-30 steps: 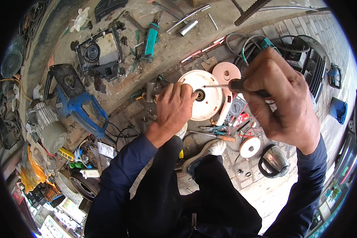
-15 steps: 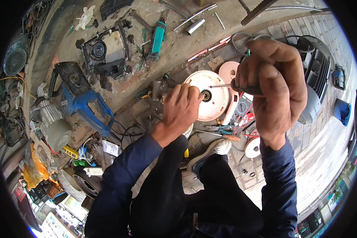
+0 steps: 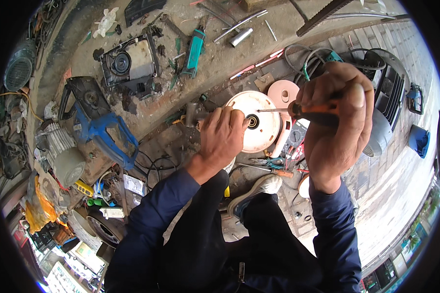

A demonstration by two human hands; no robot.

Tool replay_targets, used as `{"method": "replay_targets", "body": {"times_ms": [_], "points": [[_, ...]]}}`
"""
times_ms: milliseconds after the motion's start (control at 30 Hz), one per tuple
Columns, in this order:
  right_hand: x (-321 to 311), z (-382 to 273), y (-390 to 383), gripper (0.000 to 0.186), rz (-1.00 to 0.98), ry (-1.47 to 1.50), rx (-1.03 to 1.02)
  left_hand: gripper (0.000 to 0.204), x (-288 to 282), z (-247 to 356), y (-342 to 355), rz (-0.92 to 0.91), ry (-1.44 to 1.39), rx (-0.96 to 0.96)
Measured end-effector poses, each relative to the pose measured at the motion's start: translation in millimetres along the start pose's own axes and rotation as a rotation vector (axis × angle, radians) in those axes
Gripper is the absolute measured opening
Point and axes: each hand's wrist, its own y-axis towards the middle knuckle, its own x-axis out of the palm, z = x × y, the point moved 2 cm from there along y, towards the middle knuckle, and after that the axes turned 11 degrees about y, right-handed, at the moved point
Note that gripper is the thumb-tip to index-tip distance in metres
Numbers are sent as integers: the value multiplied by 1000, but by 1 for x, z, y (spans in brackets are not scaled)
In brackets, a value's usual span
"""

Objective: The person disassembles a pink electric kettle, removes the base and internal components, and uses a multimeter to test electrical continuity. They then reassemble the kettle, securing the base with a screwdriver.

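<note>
A cream-white round plastic housing (image 3: 265, 133) with a dark coiled centre is tilted up in front of me. My left hand (image 3: 222, 134) grips its left edge, fingers curled over the face close to the centre. In my right hand (image 3: 340, 115) is a screwdriver (image 3: 281, 110) with an orange and black handle, the fist closed round it. Its thin shaft points left, and the tip appears to touch the housing's face just above the centre. Behind the housing, partly covered, lies a pinkish round disc (image 3: 282, 92).
On the ground nearby lie a multimeter (image 3: 297, 135), pliers (image 3: 271, 161) and another orange-handled screwdriver (image 3: 278, 172). A teal power tool (image 3: 194, 52) rests on the ledge beyond. To the left stand a blue frame (image 3: 110, 139) and a grey motor (image 3: 66, 154); a blue container (image 3: 419, 139) is far right.
My right hand has turned round the screwdriver and dropped slightly to the left, showing more of the orange handle. The left hand keeps its grip on the housing.
</note>
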Motion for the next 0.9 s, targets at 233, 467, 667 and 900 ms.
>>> {"method": "replay_targets", "body": {"times_ms": [233, 467, 667, 900], "points": [[4, 2, 13, 23, -283, 91, -60, 22, -1, 2, 1, -31, 2, -31], [4, 10, 9, 23, -141, 194, -66, 22, 1, 0, -1, -2, 10, 8], [-3, -4, 17, 48, -415, -14, 222, 23, -1, 1, -1, -30, 23, -9], [11, -7, 15, 26, -144, 158, 108, 23, 0, 0, 1, 9, -4, -10]]}}
